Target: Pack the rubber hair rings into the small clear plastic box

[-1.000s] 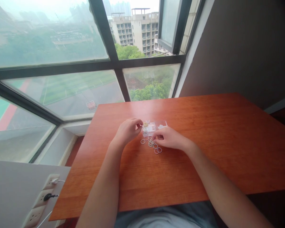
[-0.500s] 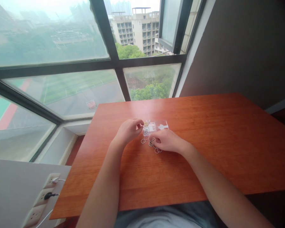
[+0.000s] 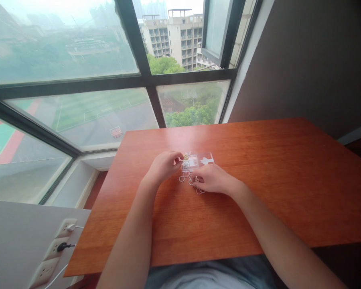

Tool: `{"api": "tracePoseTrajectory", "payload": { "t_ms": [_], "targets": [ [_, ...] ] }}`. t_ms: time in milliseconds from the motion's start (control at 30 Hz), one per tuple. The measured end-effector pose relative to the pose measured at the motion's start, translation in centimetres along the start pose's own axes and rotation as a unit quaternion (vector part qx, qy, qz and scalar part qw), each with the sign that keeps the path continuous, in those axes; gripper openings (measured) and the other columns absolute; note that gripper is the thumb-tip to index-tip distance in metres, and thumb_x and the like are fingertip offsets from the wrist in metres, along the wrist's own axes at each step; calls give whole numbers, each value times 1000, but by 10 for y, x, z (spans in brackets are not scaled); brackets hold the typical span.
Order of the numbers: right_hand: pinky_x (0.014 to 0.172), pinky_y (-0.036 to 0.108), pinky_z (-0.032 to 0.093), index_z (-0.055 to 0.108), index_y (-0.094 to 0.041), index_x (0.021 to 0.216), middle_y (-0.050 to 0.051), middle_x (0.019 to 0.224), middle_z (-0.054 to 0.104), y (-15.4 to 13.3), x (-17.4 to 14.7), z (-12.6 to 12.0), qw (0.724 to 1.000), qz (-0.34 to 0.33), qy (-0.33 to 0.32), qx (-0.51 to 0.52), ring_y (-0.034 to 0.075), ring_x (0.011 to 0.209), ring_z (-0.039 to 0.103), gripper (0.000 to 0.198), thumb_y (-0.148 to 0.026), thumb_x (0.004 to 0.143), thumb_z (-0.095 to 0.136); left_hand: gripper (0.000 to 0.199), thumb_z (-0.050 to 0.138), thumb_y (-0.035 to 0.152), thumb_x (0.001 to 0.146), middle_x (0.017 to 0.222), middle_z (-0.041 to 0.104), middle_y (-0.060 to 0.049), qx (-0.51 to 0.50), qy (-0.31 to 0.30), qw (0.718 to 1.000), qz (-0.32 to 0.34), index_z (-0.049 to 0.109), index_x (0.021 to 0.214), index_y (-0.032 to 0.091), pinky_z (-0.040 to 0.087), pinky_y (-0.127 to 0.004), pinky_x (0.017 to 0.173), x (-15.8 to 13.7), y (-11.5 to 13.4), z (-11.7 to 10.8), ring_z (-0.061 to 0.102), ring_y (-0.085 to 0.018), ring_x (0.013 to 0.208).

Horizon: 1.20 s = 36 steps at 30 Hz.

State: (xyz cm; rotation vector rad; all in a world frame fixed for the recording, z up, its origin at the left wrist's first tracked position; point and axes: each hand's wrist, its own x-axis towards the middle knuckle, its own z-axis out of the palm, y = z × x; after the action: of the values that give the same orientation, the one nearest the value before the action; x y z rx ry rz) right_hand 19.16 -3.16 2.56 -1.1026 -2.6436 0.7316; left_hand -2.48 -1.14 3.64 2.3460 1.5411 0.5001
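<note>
A small clear plastic box (image 3: 193, 162) lies on the table with its transparent lid (image 3: 205, 158) folded open to the right. Its left compartments hold gold-coloured rings (image 3: 185, 157) and pale rings (image 3: 185, 165). My left hand (image 3: 166, 165) is curled at the box's left edge, thumb and fingers closed against it. Several loose pale rings (image 3: 182, 179) lie on the wood in front of the box. Over them is my right hand (image 3: 209, 178), fingertips pinched together at a ring (image 3: 191, 182); the fingers partly hide the rings under them.
The reddish-brown wooden table (image 3: 258, 160) extends to both sides. Behind it stand dark-framed windows (image 3: 150, 80), and a grey wall (image 3: 303, 68) is on the right. Sockets with plugs (image 3: 61, 246) sit on the low wall at left.
My right fingers have shifted slightly and closed over the rings, which are a little rearranged beneath them. My left hand stays at the box's edge.
</note>
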Motion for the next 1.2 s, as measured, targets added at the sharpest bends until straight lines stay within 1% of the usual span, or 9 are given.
{"api": "tracePoseTrajectory", "payload": {
  "t_ms": [267,400,533,633,700,833,967,1067,1200],
  "targets": [
    [56,23,27,65,-20,71,-1,65,63,2,2,9,1000,-10,17,2,11,59,49,12,-18,80,57,16,54,22,80,77,70,-1,0,-7,1000,-8,69,86,20,35,-22,56,0,2,-1,56,-12,62],
    [57,21,29,68,-21,79,-3,63,60,3,6,9,994,18,88,61,9,57,48,8,-18,78,60,16,55,20,80,76,69,-1,-37,-9,999,8,69,87,19,36,-21,56,0,4,0,55,-11,61],
    [55,21,31,67,-19,80,-4,58,55,9,9,8,975,64,175,119,9,55,46,8,-24,80,61,17,55,17,79,73,68,0,-109,-38,992,48,69,90,19,37,-19,57,-1,10,2,55,-9,60],
    [53,21,31,68,-19,84,-6,53,49,12,11,8,964,78,208,144,9,51,44,11,-27,81,60,20,54,16,81,74,67,1,-146,-51,986,68,69,93,19,39,-19,58,-1,16,2,56,-8,61],
    [53,21,31,68,-19,84,-6,52,47,12,11,9,961,79,219,147,9,50,43,11,-27,81,61,18,54,17,81,74,67,0,-153,-46,984,73,69,90,18,39,-19,58,0,19,2,55,-8,62],
    [55,21,33,68,-19,85,-6,53,49,12,11,8,959,77,232,144,9,51,43,10,-25,80,61,16,53,16,81,71,65,0,-138,-31,987,72,69,83,17,38,-19,59,0,21,0,54,-9,61],
    [55,21,32,69,-19,84,-6,53,49,12,11,6,960,71,235,137,9,51,43,10,-23,81,60,14,54,16,80,71,65,0,-93,-17,994,63,68,80,18,36,-19,57,1,18,0,53,-9,62],
    [54,21,31,69,-20,83,-6,54,49,11,10,6,967,67,206,131,9,52,44,10,-22,81,59,12,55,17,80,72,66,-1,-50,-3,997,51,66,76,17,35,-20,56,1,14,1,52,-10,61],
    [58,22,31,70,-21,83,-3,61,58,10,9,8,982,55,159,82,10,58,49,10,-21,80,61,12,55,19,80,76,67,-2,-17,18,999,34,65,76,18,35,-21,58,1,7,1,54,-11,63]
  ]
}}
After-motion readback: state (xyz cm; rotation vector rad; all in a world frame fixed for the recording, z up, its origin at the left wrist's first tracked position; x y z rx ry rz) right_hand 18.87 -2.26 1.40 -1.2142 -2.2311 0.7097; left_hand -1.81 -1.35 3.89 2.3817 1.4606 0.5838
